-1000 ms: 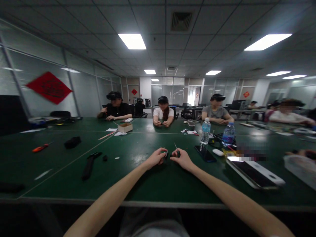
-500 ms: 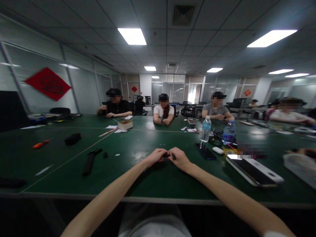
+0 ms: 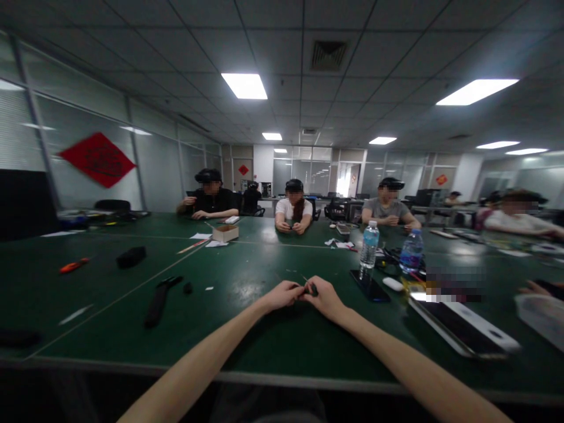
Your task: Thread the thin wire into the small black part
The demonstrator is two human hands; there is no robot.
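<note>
Pinching a small dark part between them, the left hand and right hand curl closed, fingertips meeting above the green table. The part's shape is too small to tell. At 2 o'clock lie a phone and a water bottle; at 10 o'clock, a black strap and an orange screwdriver.

A red diamond banner hangs on the glass wall at upper left. On the green bench, an orange screwdriver lies at left and a cardboard box sits far off near centre. Right of centre, a water bottle stands beside another bottle, just above a black phone. A co-worker sits at the far side.
</note>
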